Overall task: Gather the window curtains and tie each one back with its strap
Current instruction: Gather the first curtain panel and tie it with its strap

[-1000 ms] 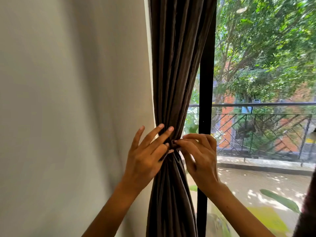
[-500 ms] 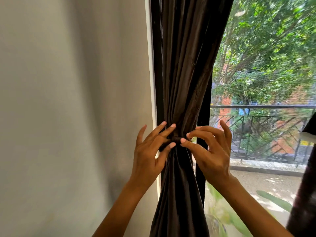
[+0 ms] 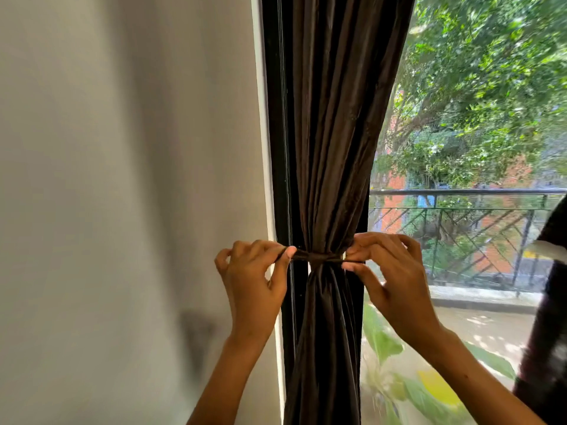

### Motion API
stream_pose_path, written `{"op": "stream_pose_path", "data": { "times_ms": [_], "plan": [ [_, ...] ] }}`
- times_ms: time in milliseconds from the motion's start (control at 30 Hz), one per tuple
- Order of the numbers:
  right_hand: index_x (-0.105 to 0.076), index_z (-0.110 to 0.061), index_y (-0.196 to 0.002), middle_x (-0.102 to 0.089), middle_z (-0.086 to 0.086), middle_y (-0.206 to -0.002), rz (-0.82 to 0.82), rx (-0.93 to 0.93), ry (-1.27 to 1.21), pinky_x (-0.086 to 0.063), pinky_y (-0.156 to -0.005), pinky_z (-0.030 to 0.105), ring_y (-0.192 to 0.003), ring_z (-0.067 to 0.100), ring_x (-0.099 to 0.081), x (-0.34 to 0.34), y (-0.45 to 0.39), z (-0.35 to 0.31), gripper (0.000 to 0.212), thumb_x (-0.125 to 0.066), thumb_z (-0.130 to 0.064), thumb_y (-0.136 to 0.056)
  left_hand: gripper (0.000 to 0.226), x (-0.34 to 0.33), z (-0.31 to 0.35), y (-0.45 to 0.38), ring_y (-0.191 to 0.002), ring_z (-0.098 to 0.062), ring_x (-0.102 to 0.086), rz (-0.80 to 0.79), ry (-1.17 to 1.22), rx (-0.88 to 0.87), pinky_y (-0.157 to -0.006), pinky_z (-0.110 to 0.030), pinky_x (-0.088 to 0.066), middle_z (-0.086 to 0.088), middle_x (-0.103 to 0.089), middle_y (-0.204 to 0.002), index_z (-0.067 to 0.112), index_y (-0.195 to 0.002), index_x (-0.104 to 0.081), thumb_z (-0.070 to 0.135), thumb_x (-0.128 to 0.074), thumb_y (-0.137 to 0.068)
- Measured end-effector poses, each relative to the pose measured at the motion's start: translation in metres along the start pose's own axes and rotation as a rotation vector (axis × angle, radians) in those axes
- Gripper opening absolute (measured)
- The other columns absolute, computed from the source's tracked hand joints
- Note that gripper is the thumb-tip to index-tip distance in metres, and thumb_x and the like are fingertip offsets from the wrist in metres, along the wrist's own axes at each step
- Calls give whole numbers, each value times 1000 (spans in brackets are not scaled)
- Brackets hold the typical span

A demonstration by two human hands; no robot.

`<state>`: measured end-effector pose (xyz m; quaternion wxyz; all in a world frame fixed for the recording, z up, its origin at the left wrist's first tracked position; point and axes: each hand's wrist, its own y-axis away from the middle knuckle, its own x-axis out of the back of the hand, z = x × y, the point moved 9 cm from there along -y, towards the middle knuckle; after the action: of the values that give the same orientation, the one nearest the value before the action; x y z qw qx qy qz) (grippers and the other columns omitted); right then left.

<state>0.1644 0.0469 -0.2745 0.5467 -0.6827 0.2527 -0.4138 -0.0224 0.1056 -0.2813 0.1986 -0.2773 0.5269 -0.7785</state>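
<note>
The dark brown curtain hung gathered against the black window frame, beside a pale wall, cinched at its narrowest point by a matching strap wrapped around it. The left hand pinched the strap's left end between thumb and curled fingers, while the right hand pinched the right end the same way, the two ends stretched apart horizontally. A metal railing and green trees showed through the glass.
</note>
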Motion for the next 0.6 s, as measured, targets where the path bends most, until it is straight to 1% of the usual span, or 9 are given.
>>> {"op": "stream_pose_path", "data": {
  "times_ms": [133, 167, 233, 300, 333, 367, 467, 533, 600],
  "plan": [
    [-66, -16, -86, -65, -17, -97, -31, -63, -46, -33, -97, 22, -108, -8, -55, 9, 6, 18, 15, -55, -26, -90, 28, -11, -10, 0, -85, -2, -44, -7, 20, 59, -84, -27, -22, 14, -66, -81, 24, -84, -72, 45, -52, -86],
    [-67, -16, -86, -64, -18, -98, -24, -77, -49, -36, -94, 23, -107, -14, -53, 13, 8, 22, 15, -56, -25, -89, 29, -12, -11, 1, -84, -3, -44, -6, 25, 68, -83, -28, -23, 15, -66, -80, 25, -83, -72, 46, -52, -85],
    [-67, -17, -86, -64, -19, -98, -12, -123, -67, -41, -89, 26, -104, -16, -52, 17, 12, 28, 10, -60, -23, -87, 29, -16, -12, 4, -83, -3, -44, -15, 40, 86, -84, -30, -25, 17, -65, -79, 25, -82, -72, 47, -52, -85],
    [-66, -23, -86, -67, -20, -97, -14, -217, -133, -46, -79, 21, -101, -10, -58, 18, 18, 36, 3, -65, -20, -86, 28, -24, -13, 7, -80, -2, -46, -42, 84, 101, -83, -34, -31, 19, -63, -78, 26, -81, -71, 47, -52, -86],
    [-67, -25, -86, -69, -20, -96, -19, -292, -204, -49, -72, 19, -99, -5, -62, 16, 22, 41, 8, -67, -17, -87, 27, -29, -14, 8, -78, -2, -48, -64, 121, 102, -81, -36, -36, 20, -63, -77, 27, -81, -70, 46, -52, -86],
    [-68, -24, -88, -71, -19, -95, -26, -369, -288, -51, -69, 22, -97, -1, -65, 14, 26, 46, 11, -66, -13, -88, 26, -33, -14, 7, -76, -2, -50, -85, 167, 94, -78, -38, -42, 20, -63, -75, 27, -80, -70, 45, -53, -86],
    [-70, -17, -94, -73, -10, -94, -8, -489, -446, -56, -76, 27, -92, 9, -69, 8, 34, 51, 14, -61, -7, -88, 22, -42, -12, 5, -74, -2, -55, -152, 264, 47, -73, -43, -47, 20, -62, -73, 30, -80, -70, 44, -54, -87],
    [-69, -14, -94, -73, -7, -90, 31, -506, -469, -58, -72, 29, -88, 12, -71, 7, 34, 52, 13, -60, -7, -89, 19, -44, -9, 3, -75, -2, -56, -161, 291, 9, -72, -43, -48, 19, -63, -74, 32, -81, -68, 44, -55, -87],
    [-68, -13, -94, -72, -6, -88, 50, -515, -464, -58, -71, 29, -86, 12, -71, 4, 33, 50, 13, -59, -4, -90, 23, -45, -6, 2, -75, -2, -57, -165, 318, -3, -71, -46, -48, 19, -64, -76, 29, -82, -70, 45, -55, -87]
  ]
}}
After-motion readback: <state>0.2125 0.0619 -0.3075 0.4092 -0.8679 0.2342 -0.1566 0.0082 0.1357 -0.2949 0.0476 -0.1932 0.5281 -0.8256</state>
